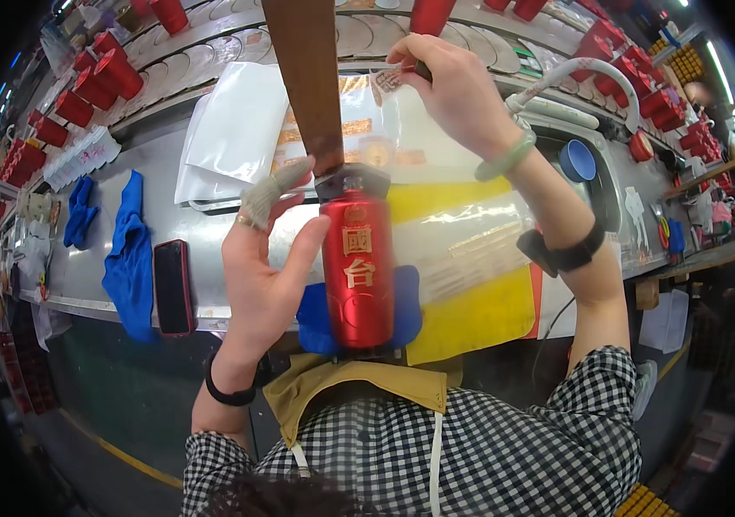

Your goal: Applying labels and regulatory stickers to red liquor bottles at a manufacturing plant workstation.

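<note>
There's a metal bench (pixel 160 194) beneath the fingers (pixel 410 50), a conveyor (pixel 372 36) beyond them, dark floor (pixel 126 396) below, tube light (pixel 719 73) well to their right.

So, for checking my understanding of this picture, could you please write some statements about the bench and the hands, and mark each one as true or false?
1. The left hand is on the left side of the red bottle. True.
2. The phone lies to the right of the bottle. False: it lies to the left of it.
3. A pale green bracelet is on the person's right wrist. True.
4. The round cup on the right is yellow. False: it is blue.
5. The right hand is nearer to the person's body than the left hand. False: it reaches farther out.
</note>
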`<state>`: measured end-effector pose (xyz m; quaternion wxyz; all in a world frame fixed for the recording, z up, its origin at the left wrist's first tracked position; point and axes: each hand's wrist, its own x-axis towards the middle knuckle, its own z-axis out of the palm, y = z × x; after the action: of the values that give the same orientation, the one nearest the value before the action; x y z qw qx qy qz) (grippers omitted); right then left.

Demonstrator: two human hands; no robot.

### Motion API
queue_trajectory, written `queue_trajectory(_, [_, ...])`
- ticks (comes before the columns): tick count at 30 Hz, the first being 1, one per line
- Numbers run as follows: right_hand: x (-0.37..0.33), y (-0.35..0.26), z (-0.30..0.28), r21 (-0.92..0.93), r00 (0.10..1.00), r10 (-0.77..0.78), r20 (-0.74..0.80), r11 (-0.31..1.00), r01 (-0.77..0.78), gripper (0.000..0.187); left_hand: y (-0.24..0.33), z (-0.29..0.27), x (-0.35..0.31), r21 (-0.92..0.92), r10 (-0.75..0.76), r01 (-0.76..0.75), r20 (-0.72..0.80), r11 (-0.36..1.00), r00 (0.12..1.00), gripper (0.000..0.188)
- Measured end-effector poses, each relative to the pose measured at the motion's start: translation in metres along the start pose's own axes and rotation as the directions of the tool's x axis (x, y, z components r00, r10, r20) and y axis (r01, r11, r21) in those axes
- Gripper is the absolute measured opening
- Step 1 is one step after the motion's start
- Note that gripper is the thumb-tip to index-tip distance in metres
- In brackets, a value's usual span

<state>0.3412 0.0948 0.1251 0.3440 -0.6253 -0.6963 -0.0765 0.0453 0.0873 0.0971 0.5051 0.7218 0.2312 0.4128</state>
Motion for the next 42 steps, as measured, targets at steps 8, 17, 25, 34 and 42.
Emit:
queue_trajectory(8, [-0.032, -0.091, -0.059, -0.042, 0.925, -0.372, -0.071, 0.928, 0.37, 0.036, 0.019, 0.038, 0.053, 0.378, 0.345, -0.327, 0.024, 0.866, 0.938, 0.045])
queue_trajectory(17, [-0.106, -0.091, -0.062, 0.382, 0.91, 0.237, 0.341, 0.849, -0.364, 0.025, 0.032, 0.043, 0.03, -0.346, 0.21, -0.188, 0.028, 0.919, 0.977, 0.041])
queue_trajectory(25, [-0.122, -0.01, -0.097, 0.256, 0.75, 0.439, 0.495, 0.751, -0.609, 0.016, 0.027, 0.036, 0.01, -0.379, -0.058, 0.037, -0.043, 0.925, 0.997, 0.042])
queue_trajectory(34, [-0.235, 0.237, -0.086, -0.233, 0.285, 0.91, 0.302, 0.36, -0.903, 0.029, 0.007, 0.017, -0.021, -0.228, -0.221, 0.193, -0.104, 0.954, 0.97, 0.048])
queue_trajectory(42, [-0.246, 0.253, -0.046, -0.698, 0.204, 0.944, 0.26, 0.33, -0.636, 0.048, 0.004, 0.008, -0.029, -0.174, -0.234, 0.212, -0.121, 0.962, 0.965, 0.047])
